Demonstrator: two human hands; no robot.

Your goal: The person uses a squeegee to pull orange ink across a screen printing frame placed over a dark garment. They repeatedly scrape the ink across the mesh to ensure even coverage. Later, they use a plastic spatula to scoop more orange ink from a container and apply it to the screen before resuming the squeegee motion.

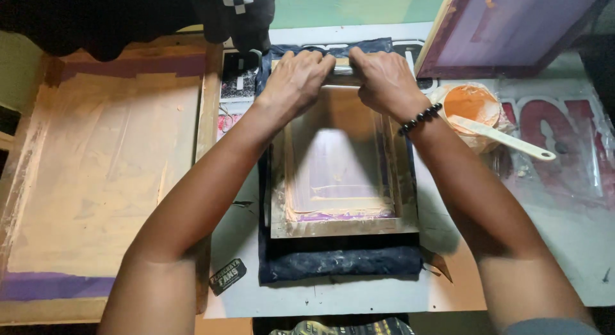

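Head view: arms stretched forward.
Left hand (296,79): fist clenched round the squeegee (341,70).
Right hand (383,77): clenched beside it, over the screen frame (343,227).

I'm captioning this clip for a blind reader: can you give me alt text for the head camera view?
Both hands, the left hand and right hand, grip a squeegee at the far edge of a small printing screen frame lying on dark blue fabric. A tub of orange ink with a white spatula stands to the right, a larger screen frame on the left.
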